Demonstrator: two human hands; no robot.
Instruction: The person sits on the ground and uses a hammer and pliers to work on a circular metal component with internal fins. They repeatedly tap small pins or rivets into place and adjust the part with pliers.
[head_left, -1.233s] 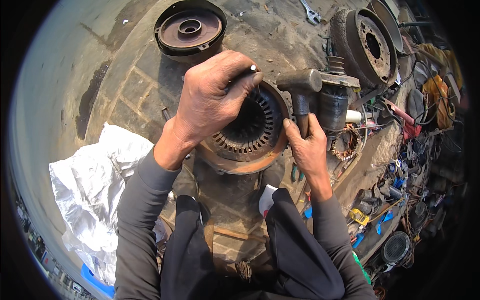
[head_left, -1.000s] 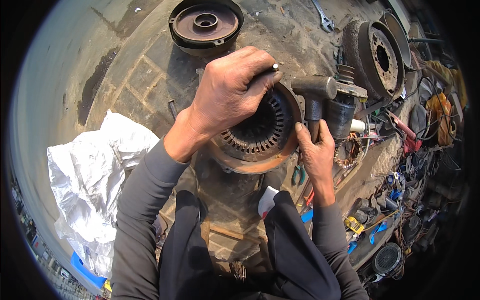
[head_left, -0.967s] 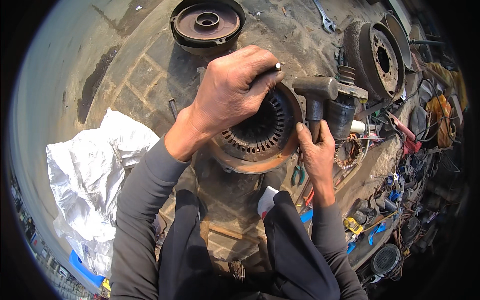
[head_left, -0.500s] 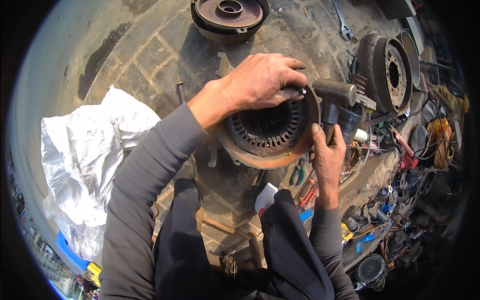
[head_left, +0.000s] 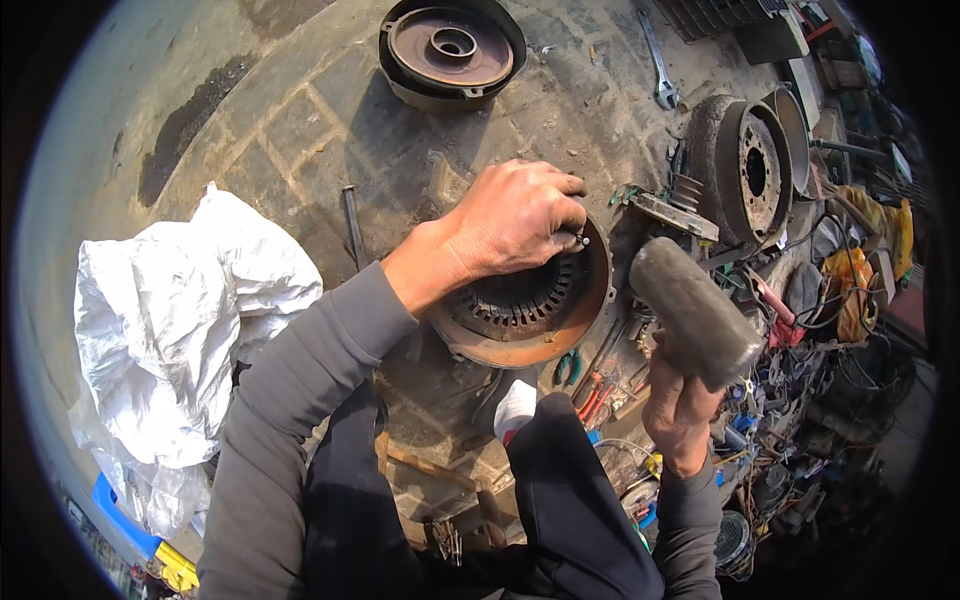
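Note:
In front of me a round, rusty motor housing point(head_left: 560, 338) stands on the ground, a dark slotted ring point(head_left: 525, 314) inside it. My left hand point(head_left: 525, 215) is closed above its far rim, pinching a thin metal rod; only the rod's small bright tip point(head_left: 584, 241) shows past the fingers. To the right of the housing, my right hand point(head_left: 680, 410) grips a hammer point(head_left: 695, 312) raised toward me. Its large grey head hides most of the handle and is slightly blurred.
A round metal cover point(head_left: 455, 55) lies at the far side, with an adjustable wrench point(head_left: 660, 75) and a wheel-like drum point(head_left: 755, 175) farther right. White sacking point(head_left: 165, 330) sits at left beside a long bolt point(head_left: 353, 225). Pliers point(head_left: 568, 368) and scrap lie at right.
My right hand has lifted the hammer off the housing's right side, up and to the right. My left hand stays at the rim with the rod. The whole view has shifted slightly.

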